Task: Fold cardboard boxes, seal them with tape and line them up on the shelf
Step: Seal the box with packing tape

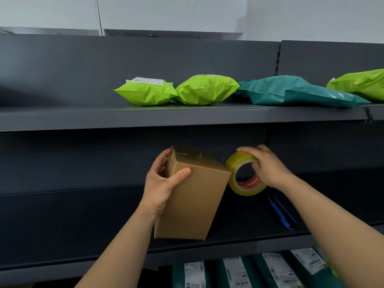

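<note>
A brown cardboard box [195, 200] stands tilted on the middle shelf [239, 238], its lower end on the shelf board. My left hand [162, 183] grips its upper left corner, thumb across the front face. Clear tape covers the box's top end. My right hand [270, 167] holds a roll of yellowish clear tape [245, 175] against the box's upper right edge, fingers curled over the roll's rim.
A blue utility knife [280, 213] lies on the middle shelf to the right. Green and teal mailer bags [207, 90] sit on the upper shelf [124, 117]. More teal labelled bags [249, 271] stand below. The shelf's left part holds nothing.
</note>
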